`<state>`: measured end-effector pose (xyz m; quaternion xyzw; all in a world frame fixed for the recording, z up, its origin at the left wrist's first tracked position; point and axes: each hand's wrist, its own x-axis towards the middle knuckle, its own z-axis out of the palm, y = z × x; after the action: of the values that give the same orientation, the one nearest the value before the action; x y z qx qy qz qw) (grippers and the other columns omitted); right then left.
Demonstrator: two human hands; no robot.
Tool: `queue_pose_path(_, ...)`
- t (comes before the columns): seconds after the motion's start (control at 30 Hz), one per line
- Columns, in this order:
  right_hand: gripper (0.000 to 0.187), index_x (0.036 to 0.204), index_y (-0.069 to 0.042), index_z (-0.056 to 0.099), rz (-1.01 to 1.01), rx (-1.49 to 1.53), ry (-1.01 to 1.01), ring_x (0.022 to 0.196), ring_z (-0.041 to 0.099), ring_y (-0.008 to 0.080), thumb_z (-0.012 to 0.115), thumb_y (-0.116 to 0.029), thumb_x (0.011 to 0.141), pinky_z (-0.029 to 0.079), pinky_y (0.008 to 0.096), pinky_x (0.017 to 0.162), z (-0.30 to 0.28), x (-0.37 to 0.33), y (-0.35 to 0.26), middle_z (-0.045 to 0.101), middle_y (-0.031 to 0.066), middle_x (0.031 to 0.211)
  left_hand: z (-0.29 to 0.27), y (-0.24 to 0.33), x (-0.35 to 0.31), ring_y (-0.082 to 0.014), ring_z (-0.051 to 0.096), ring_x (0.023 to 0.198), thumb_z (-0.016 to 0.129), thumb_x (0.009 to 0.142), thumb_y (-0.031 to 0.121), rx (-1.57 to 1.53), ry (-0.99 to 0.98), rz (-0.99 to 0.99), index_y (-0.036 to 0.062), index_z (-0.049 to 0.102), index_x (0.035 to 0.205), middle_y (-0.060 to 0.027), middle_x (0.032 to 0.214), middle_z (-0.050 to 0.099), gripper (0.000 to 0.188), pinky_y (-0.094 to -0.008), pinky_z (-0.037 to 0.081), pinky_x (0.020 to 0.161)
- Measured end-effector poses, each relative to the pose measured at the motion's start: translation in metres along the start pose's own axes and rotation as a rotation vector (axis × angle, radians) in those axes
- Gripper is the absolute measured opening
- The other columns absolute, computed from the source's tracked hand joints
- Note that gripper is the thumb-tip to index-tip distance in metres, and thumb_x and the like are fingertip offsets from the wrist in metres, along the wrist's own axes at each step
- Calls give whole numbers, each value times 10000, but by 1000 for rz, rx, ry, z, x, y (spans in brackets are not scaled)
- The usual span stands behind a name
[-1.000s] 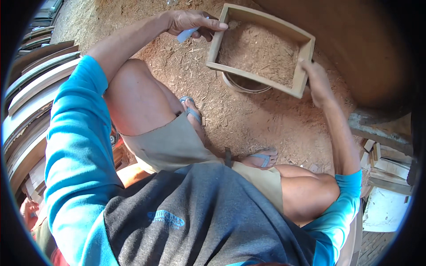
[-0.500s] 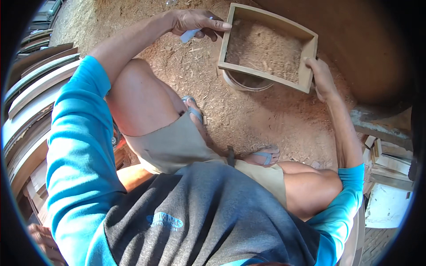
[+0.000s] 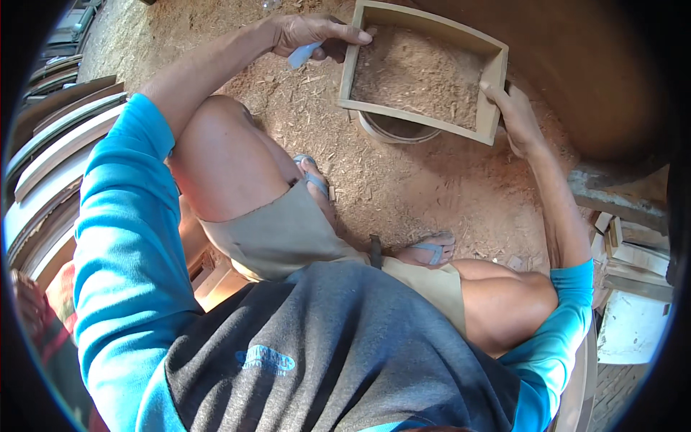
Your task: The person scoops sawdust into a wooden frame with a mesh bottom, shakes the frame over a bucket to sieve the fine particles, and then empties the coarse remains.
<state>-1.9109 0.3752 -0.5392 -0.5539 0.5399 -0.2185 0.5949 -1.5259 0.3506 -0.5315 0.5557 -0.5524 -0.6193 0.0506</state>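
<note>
Sawdust and wood shavings (image 3: 417, 75) lie inside a shallow, rectangular wooden-framed sieve (image 3: 425, 119); its bottom is hidden under them. My left hand (image 3: 317, 36) grips the frame's left side, thumb over the rim, and a pale blue scrap (image 3: 304, 55) sticks out below its fingers. At the opposite end, my right hand (image 3: 515, 119) is closed round the frame with its thumb inside the edge. Beneath the sieve stands a round, light-coloured bucket (image 3: 368, 131), mostly covered by it.
Shavings cover the dirt floor (image 3: 389, 191) round my sandalled feet. Boards are stacked (image 3: 54, 155) on the left, with another person's red clothing (image 3: 61, 306) below. Wood pieces (image 3: 633, 266) and a white container (image 3: 630, 327) stand at right. A large brown surface (image 3: 576, 79) rises beyond the sieve.
Both hands have shifted the sieve slightly left and away from me. The shavings inside lie differently. At the lower left, more of the other person has come into view.
</note>
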Motion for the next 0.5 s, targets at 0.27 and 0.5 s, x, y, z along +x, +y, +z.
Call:
queue_pose_path(0.27, 627, 1076, 67, 593, 21, 99, -5, 966, 593, 224, 651, -517, 856, 437, 348, 890, 5, 3, 11, 628, 137, 953, -2, -4, 1, -68, 584, 718, 754, 758, 558, 27, -30, -46, -26, 483, 1328, -90, 1003, 625, 860, -168, 464, 530)
queue_pose_path(0.5, 584, 1029, 40, 630, 87, 102, 6, 927, 599, 203, 590, -527, 899, 468, 331, 834, -4, 7, 17, 641, 140, 1001, -6, 1, 6, -98, 579, 854, 732, 765, 620, 98, -71, -88, 20, 558, 1266, -103, 1058, 606, 801, -214, 482, 659)
